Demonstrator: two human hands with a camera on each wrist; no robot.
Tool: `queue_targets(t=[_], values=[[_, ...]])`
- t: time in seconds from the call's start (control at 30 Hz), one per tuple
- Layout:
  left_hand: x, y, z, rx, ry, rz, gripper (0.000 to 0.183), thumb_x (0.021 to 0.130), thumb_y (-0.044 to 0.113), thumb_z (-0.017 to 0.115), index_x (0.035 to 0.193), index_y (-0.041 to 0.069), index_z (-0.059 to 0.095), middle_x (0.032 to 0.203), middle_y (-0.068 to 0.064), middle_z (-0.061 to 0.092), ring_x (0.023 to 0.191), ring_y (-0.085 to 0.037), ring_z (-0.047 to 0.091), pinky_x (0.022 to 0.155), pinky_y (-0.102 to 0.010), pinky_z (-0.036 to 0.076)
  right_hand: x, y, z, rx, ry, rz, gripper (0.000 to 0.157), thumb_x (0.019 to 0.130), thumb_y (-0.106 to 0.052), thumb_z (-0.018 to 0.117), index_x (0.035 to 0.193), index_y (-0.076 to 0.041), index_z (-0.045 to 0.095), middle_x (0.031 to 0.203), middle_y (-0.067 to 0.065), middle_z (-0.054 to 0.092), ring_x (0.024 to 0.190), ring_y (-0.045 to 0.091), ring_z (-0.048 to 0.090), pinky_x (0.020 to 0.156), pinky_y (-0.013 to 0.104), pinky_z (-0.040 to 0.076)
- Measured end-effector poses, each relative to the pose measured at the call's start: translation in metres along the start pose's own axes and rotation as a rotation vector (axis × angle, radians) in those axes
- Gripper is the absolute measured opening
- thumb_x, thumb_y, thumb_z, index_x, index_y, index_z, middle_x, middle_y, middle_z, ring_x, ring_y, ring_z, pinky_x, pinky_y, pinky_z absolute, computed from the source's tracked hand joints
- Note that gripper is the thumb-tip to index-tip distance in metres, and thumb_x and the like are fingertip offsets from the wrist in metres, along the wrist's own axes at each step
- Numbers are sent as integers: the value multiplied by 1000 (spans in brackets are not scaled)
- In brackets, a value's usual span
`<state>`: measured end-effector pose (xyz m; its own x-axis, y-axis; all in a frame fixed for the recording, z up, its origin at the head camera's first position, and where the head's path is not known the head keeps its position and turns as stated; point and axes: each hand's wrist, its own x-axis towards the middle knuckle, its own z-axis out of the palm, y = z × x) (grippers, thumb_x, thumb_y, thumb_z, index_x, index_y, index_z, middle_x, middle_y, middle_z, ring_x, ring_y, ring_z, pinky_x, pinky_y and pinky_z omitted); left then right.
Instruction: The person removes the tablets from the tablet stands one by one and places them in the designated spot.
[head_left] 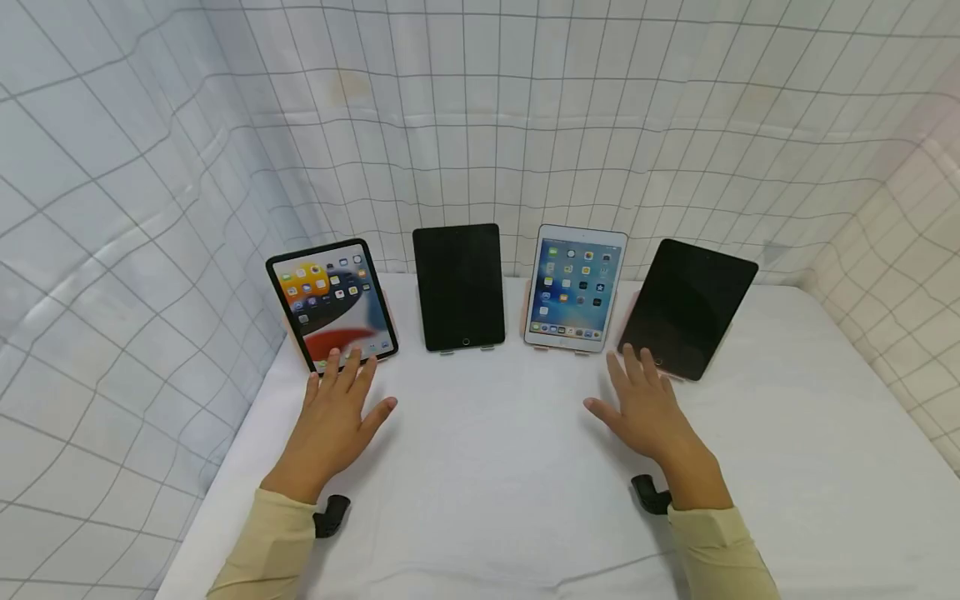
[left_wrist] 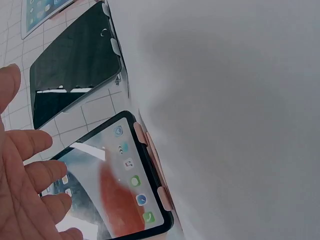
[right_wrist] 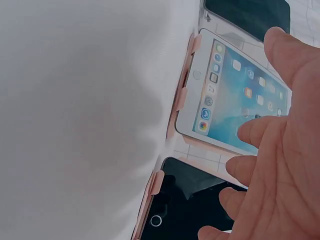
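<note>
Two tablets with lit screens and two with dark screens lean on stands in a row. My left hand (head_left: 333, 421), fingers spread, is in front of the black-framed lit tablet (head_left: 337, 304) at the far left; its fingertips overlap the lower edge in the head view. My right hand (head_left: 645, 408), also spread, is before the far-right dark tablet (head_left: 686, 308), overlapping its lower corner. Between them stand another dark tablet (head_left: 459, 287) and a white-framed lit tablet (head_left: 576, 287) with app icons. Neither hand holds anything.
Pink stand lips (right_wrist: 182, 99) catch the tablets' lower edges. A white cloth (head_left: 487, 483) covers the table. Grid-patterned white curtains (head_left: 480, 125) hang behind and at both sides. Black wrist-worn devices (head_left: 331, 517) sit by each cuff.
</note>
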<state>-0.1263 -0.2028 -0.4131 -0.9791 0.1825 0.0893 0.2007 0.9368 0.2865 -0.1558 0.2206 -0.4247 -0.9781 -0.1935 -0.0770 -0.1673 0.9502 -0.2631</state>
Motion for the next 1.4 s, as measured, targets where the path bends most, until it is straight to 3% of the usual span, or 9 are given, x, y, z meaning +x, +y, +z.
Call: queue_targets(t=[0.4, 0.6, 0.83, 1.07, 1.4], values=[[-5, -12, -2, -102, 16, -18, 70, 99, 38, 59, 152, 1, 34, 160, -23, 21, 148, -45, 6, 113, -68, 9, 10, -8, -2, 42, 14, -124, 84, 97, -57, 52, 155, -2, 26, 162, 22, 14, 148, 45, 4, 115, 63, 12], [-9, -18, -2, -182, 50, 9, 64, 98, 34, 62, 148, -2, 42, 157, -26, 26, 145, -48, 13, 110, -70, 16, 13, -12, -3, 69, 1, -118, 83, 96, -55, 55, 155, -3, 29, 162, 21, 18, 148, 44, 8, 115, 62, 14], [-13, -24, -4, -283, 71, 10, 58, 99, 30, 63, 144, -2, 47, 156, -26, 27, 143, -48, 22, 110, -66, 24, 20, -14, 2, 99, 39, -164, 75, 95, -48, 61, 151, -4, 37, 157, 21, 31, 144, 43, 25, 113, 60, 24], [-14, -28, -10, -311, 46, -10, 56, 100, 32, 60, 143, -2, 48, 151, -27, 36, 138, -48, 32, 109, -65, 27, 28, -17, 7, 146, 45, -228, 67, 97, -42, 61, 149, -4, 42, 153, 20, 38, 141, 40, 33, 113, 56, 28], [-17, -40, -10, -312, 74, -24, 43, 99, 22, 63, 132, -4, 56, 136, -22, 51, 128, -43, 46, 105, -61, 37, 41, -30, 11, 195, 42, -290, 56, 98, -41, 61, 142, -8, 53, 145, 14, 50, 135, 36, 43, 109, 56, 35]])
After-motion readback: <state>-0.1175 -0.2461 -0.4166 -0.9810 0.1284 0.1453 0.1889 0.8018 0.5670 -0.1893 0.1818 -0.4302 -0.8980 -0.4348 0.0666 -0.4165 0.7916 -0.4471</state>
